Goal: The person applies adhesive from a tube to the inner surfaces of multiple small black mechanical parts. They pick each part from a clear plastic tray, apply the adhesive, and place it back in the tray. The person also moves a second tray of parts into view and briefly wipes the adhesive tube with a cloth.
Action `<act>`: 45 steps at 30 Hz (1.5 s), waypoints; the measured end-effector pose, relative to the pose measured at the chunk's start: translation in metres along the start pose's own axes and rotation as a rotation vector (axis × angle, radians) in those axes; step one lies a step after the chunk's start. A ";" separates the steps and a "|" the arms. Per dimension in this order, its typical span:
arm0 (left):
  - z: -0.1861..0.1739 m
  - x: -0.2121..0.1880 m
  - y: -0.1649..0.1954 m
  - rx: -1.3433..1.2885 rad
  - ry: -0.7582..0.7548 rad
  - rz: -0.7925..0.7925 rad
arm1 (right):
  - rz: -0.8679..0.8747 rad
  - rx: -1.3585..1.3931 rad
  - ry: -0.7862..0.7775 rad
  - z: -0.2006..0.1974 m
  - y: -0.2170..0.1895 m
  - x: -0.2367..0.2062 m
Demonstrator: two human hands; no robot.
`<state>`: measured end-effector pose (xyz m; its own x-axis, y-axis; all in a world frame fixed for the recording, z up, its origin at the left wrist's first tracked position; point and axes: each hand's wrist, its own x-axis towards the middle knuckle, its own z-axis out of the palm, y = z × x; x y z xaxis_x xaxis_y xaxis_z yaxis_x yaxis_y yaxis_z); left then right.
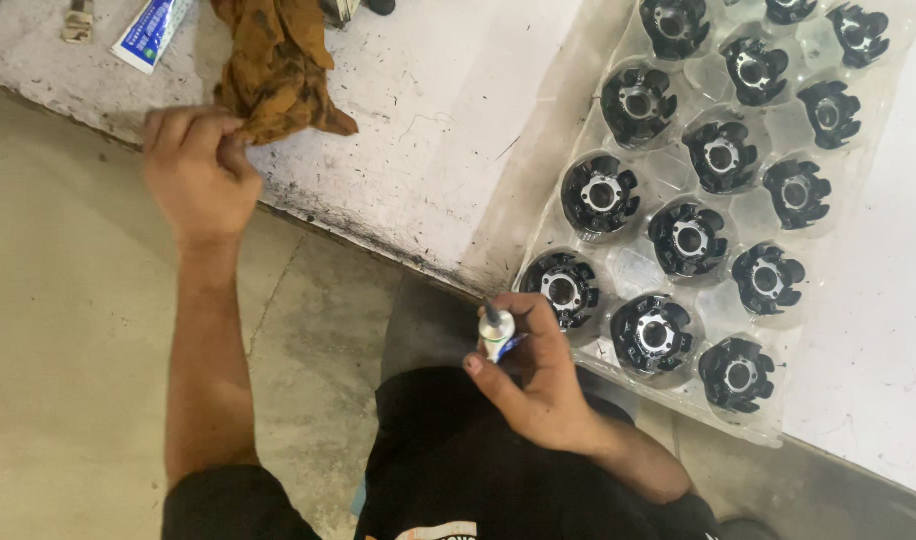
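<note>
Left hand (200, 170): raised at the front edge of the bench (428, 120), fingers (183, 125) curled shut and pinching the lower corner of an orange-brown rag (278, 65). The rest of the rag lies bunched on the bench top, reaching toward the far edge of view.

Right hand (538, 375): held close to the body, just off the near corner of the tray. Fingers closed round a small white tube (497, 333) with a dark nozzle pointing up; thumb along the near side, the other fingers wrapped behind. The nozzle tip stands just beside the nearest black part, whether touching cannot be told.

Tray (578, 130): clear moulded plastic, lying at a slant on the bench, its near end overhanging the bench edge. Round pockets in three rows.

Black parts (690, 238): round, with notched rims and bright metal centres, one per pocket, all lying face up. Twelve or more in view; the far ones are cut off by the frame.

Second tube (150, 32): larger, white and blue, lying flat on the bench to the left of the rag, well apart from both hands.

Bench: white painted top, scuffed and chipped dark along its front edge.

Floor (68, 350): bare grey concrete below the bench.

Person: dark shirt (478, 470), bare forearms.
</note>
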<state>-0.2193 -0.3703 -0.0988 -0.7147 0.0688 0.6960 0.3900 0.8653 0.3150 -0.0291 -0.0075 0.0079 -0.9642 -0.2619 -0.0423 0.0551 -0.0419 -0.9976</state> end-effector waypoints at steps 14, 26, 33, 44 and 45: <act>0.000 -0.097 0.128 -1.122 0.367 -0.843 | -0.234 -0.464 0.107 0.075 0.055 0.083; 0.002 -0.135 0.128 -1.505 0.211 -0.985 | -0.241 -0.487 0.095 0.075 0.067 0.084; -0.008 -0.130 0.124 -1.576 0.135 -1.007 | -0.192 -0.492 0.059 0.079 0.066 0.078; -0.023 -0.125 0.130 -1.285 0.081 -0.893 | -0.082 -0.223 -0.033 0.074 0.077 0.066; -0.026 -0.121 0.134 -1.254 0.100 -0.849 | -0.035 -0.083 -0.031 0.071 0.082 0.064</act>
<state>-0.0652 -0.2755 -0.1241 -0.9538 -0.2955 0.0550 0.1595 -0.3424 0.9259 -0.0676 -0.0964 -0.0727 -0.9566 -0.2913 -0.0071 -0.0011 0.0281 -0.9996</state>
